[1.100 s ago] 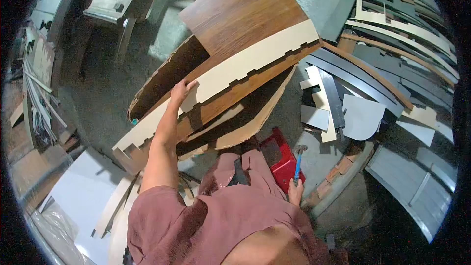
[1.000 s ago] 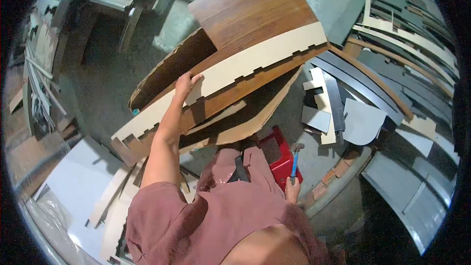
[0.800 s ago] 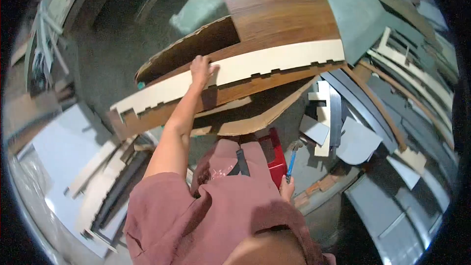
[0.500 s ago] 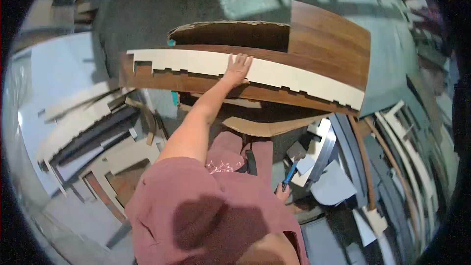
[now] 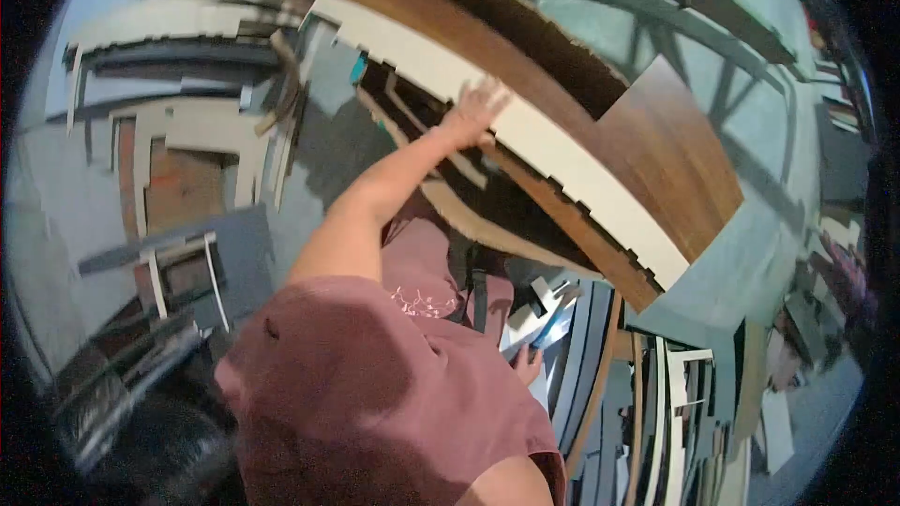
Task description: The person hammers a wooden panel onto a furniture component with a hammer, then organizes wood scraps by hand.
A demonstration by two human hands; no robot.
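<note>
My left hand lies with spread fingers on a long cream strip with a notched edge. The strip rests on a brown wood-look panel, which slopes down to the right across an open cardboard box with a dark inside. Low beside my body, my right hand is closed around a blue-handled tool. The tool's head is blurred and hard to make out.
Cream and dark cut pieces lie at the upper left, with a cream frame-like piece below them. Long narrow strips stand close together at the lower right. Metal beams cross the upper right.
The whole view has turned, so the strip, panel and box now slant more steeply down to the right. My left hand remains on the strip and my right hand keeps the tool.
</note>
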